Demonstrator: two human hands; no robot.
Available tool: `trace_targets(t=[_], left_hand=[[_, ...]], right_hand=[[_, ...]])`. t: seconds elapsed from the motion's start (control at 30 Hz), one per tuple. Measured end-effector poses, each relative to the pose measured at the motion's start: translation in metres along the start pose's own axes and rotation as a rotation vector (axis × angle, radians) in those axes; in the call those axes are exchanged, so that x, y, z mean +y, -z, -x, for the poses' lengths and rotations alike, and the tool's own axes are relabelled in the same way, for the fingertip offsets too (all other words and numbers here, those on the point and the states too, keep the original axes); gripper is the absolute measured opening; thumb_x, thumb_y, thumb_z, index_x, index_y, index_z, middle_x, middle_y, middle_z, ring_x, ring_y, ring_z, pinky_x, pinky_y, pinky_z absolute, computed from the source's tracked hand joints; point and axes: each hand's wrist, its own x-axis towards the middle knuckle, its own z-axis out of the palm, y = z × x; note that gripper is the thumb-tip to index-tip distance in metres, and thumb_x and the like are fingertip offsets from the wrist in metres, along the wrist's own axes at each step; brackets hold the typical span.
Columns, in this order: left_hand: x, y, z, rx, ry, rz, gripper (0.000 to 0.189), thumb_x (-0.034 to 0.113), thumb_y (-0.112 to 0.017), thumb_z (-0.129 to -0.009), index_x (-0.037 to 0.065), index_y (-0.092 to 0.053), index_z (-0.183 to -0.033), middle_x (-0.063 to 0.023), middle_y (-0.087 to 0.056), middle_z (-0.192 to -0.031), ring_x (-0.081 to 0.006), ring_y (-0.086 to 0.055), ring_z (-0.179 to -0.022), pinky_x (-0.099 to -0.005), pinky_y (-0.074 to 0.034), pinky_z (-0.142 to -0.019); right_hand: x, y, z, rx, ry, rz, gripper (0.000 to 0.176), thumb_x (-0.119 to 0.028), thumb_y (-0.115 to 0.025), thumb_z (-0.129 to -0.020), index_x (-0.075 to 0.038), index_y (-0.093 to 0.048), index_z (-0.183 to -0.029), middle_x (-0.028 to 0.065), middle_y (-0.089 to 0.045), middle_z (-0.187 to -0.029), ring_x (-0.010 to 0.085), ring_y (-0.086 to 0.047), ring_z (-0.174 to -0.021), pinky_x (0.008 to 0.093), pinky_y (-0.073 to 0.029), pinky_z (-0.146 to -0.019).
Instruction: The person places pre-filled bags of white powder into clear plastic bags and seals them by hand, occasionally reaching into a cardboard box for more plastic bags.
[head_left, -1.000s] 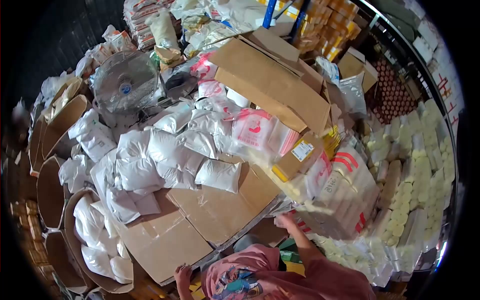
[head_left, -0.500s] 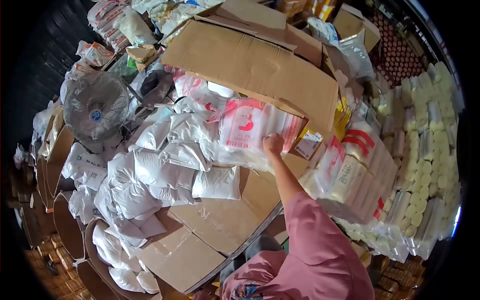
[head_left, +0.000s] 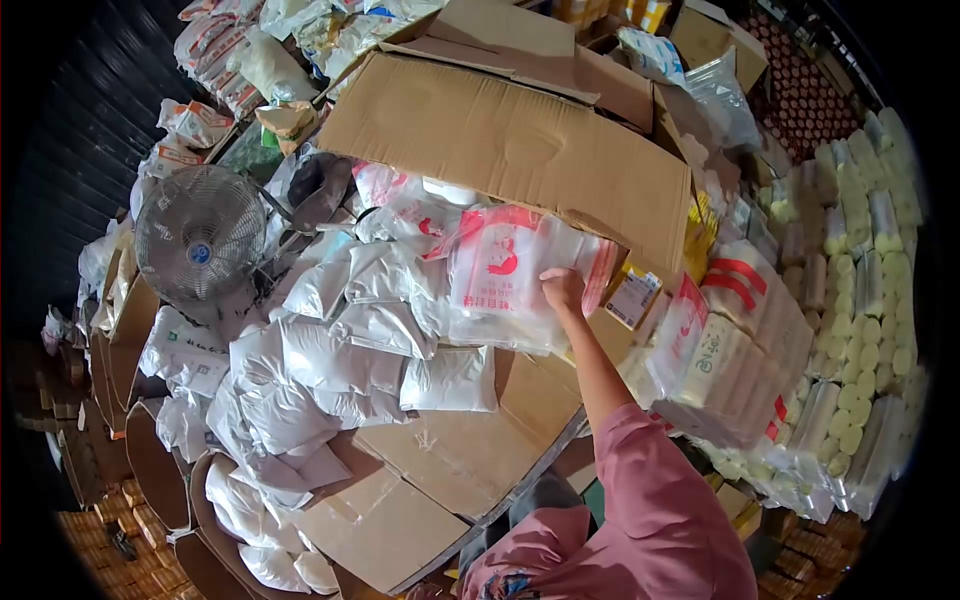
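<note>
My right hand (head_left: pixel 563 288) reaches over a stack of flat clear plastic bags with red print (head_left: pixel 500 262). Its fingers are curled together on the upper bag, right of the red figure. White filled pouches (head_left: pixel 325 355) lie piled left of the stack, and a single pouch (head_left: pixel 448 379) rests just below it on brown cardboard (head_left: pixel 440 450). A box with a white label (head_left: pixel 633 297) sits right of the hand. My left hand is not in view.
A large cardboard flap (head_left: pixel 510 150) rises behind the bags. At the left stands a round metal fan (head_left: pixel 200 235). Wrapped packs (head_left: pixel 735 345) and stacked pale rolls (head_left: pixel 860 330) fill the right side. Open round drums (head_left: pixel 165 460) stand at the lower left.
The whole scene has shifted slightly right and down in the view. My right hand stays on the bags, a little higher against them, its fingers now pointing more to the left.
</note>
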Motion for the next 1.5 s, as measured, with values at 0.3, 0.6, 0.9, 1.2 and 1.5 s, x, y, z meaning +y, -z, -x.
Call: trace_targets(t=[0.3,0.6,0.9,1.2,1.5], left_hand=[[-0.004,-0.004,-0.005,-0.009,-0.013,-0.004,0.035,0.016,-0.064,-0.087,-0.002,-0.055,-0.115,-0.0127,-0.064,-0.102,-0.0234,-0.064,-0.09,-0.033,-0.053,-0.076],[-0.024,-0.002,-0.005,-0.01,-0.042,0.033,0.032,0.016,-0.063,-0.087,-0.004,-0.056,-0.111,-0.0126,-0.064,-0.098,-0.0227,-0.065,-0.086,-0.032,-0.054,-0.072],[-0.088,0.017,-0.036,-0.125,-0.251,0.039,0.03,0.016,-0.063,-0.087,-0.006,-0.058,-0.107,-0.0124,-0.065,-0.094,-0.0221,-0.066,-0.082,-0.0309,-0.055,-0.069],[-0.036,-0.047,0.004,0.013,-0.375,0.148,0.03,0.02,-0.062,-0.091,-0.01,-0.062,-0.091,-0.0133,-0.068,-0.079,-0.0192,-0.068,-0.067,-0.0295,-0.057,-0.064],[-0.009,-0.013,0.042,-0.078,-0.612,-0.085,0.024,0.015,-0.062,-0.091,-0.008,-0.068,-0.09,-0.0066,-0.069,-0.08,-0.0104,-0.063,-0.072,-0.0255,-0.052,-0.067]], right_hand=[[0.014,-0.005,-0.013,-0.011,-0.249,-0.119,0.024,-0.013,-0.063,-0.073,-0.012,-0.067,-0.097,0.0149,-0.068,-0.096,0.0283,-0.066,-0.09,0.0394,-0.052,-0.079],[-0.009,0.016,-0.003,0.238,-0.288,-1.004,0.027,-0.009,-0.069,-0.077,-0.002,-0.064,-0.103,0.0128,-0.07,-0.086,0.0165,-0.067,-0.077,0.0325,-0.052,-0.067],[-0.145,-0.005,0.329,-1.039,0.768,-0.329,0.019,-0.015,-0.056,-0.082,0.001,-0.058,-0.072,0.0229,-0.06,-0.072,0.0372,-0.061,-0.069,0.0476,-0.046,-0.063],[-0.109,0.071,0.509,-1.163,0.668,-0.162,0.012,-0.011,-0.057,-0.075,-0.002,-0.066,-0.078,0.0242,-0.063,-0.077,0.0437,-0.061,-0.076,0.0514,-0.049,-0.065],[-0.174,0.129,0.527,-1.098,0.552,-0.347,0.032,-0.006,-0.058,-0.084,-0.004,-0.061,-0.115,0.0253,-0.063,-0.087,0.0416,-0.062,-0.084,0.0429,-0.05,-0.066]])
